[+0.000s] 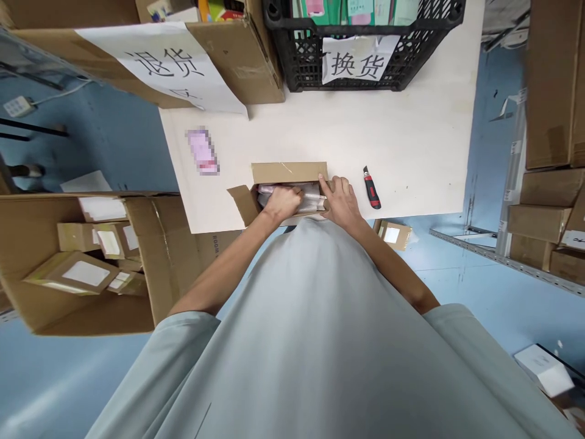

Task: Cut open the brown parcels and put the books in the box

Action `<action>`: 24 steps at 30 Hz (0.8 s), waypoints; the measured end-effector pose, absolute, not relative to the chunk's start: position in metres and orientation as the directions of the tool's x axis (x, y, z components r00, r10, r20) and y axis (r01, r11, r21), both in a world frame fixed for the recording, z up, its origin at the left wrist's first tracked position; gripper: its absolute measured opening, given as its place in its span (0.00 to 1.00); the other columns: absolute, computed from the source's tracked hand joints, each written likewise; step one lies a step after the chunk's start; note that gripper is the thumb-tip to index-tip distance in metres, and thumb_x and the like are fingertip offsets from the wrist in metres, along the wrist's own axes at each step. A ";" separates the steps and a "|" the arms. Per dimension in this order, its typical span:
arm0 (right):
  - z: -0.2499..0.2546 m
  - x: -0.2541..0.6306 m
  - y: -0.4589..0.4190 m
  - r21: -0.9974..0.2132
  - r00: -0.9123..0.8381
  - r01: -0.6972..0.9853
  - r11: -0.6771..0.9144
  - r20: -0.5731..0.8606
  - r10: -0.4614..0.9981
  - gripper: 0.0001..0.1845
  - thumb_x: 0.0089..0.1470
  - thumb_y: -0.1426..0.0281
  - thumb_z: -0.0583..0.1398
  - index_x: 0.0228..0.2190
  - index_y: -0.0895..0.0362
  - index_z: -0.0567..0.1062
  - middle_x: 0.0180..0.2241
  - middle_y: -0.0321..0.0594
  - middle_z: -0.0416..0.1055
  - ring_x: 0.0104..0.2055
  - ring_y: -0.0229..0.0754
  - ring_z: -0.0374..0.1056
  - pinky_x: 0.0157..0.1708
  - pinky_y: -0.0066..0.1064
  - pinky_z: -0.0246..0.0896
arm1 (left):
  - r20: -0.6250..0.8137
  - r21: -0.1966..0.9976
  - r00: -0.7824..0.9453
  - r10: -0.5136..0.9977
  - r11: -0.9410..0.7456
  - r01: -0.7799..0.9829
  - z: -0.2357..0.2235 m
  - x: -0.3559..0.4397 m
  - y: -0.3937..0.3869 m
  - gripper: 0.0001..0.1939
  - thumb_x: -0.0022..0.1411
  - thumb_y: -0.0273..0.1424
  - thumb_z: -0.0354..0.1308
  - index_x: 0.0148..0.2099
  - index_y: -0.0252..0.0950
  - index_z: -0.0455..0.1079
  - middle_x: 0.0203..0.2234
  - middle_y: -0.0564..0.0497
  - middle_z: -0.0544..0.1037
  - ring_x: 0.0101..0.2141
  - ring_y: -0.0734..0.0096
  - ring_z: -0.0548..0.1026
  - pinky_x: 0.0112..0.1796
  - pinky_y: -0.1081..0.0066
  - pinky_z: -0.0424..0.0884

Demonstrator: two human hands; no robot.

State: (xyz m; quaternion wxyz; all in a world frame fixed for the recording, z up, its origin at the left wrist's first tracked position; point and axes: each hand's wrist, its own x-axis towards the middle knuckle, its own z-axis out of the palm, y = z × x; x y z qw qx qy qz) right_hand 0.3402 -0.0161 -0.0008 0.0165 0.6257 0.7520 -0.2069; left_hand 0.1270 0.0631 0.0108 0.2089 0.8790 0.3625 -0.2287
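A small open cardboard box (287, 173) lies at the near edge of the white table (411, 146), its flaps folded out. Inside it is a clear plastic-wrapped item (313, 196). My left hand (282, 202) is curled inside the box, gripping that wrapped item. My right hand (340, 198) rests on the box's right side, forefinger stretched along the wall and the other fingers holding the edge. A red and black utility knife (372, 188) lies on the table just right of my right hand.
A black plastic crate (292, 55) with a paper label stands at the table's far edge, beside a labelled cardboard box (247, 61). A large carton (27, 244) of small boxes sits at left. Stacked cartons (548, 91) fill shelving at right. A blurred pink object (202, 150) lies on the table.
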 end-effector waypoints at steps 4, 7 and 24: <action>0.018 0.333 -0.013 -0.288 -0.214 0.948 0.137 -0.257 0.942 0.61 0.62 0.61 0.75 0.83 0.58 0.52 0.68 0.65 0.66 0.68 0.70 0.60 0.67 0.58 0.63 | -0.514 0.185 0.627 0.586 -0.638 0.748 0.026 0.112 0.062 0.22 0.74 0.22 0.49 0.59 0.26 0.83 0.49 0.28 0.85 0.48 0.41 0.86 0.40 0.56 0.75; 0.029 0.328 -0.012 -0.291 -0.221 0.947 0.140 -0.271 0.937 0.60 0.62 0.62 0.75 0.83 0.58 0.52 0.68 0.64 0.65 0.68 0.70 0.59 0.68 0.57 0.62 | -0.494 0.166 0.605 0.625 -0.615 0.771 0.035 0.109 0.062 0.23 0.76 0.22 0.48 0.59 0.26 0.83 0.49 0.28 0.85 0.50 0.40 0.86 0.41 0.56 0.76; -0.012 0.340 -0.023 -0.173 -0.110 0.984 0.039 -0.424 0.899 0.54 0.65 0.56 0.72 0.82 0.56 0.58 0.62 0.62 0.67 0.63 0.68 0.57 0.63 0.52 0.57 | -0.633 0.287 0.491 0.599 -0.407 0.867 -0.011 0.177 0.067 0.15 0.70 0.19 0.59 0.51 0.22 0.87 0.45 0.23 0.87 0.50 0.41 0.87 0.52 0.54 0.78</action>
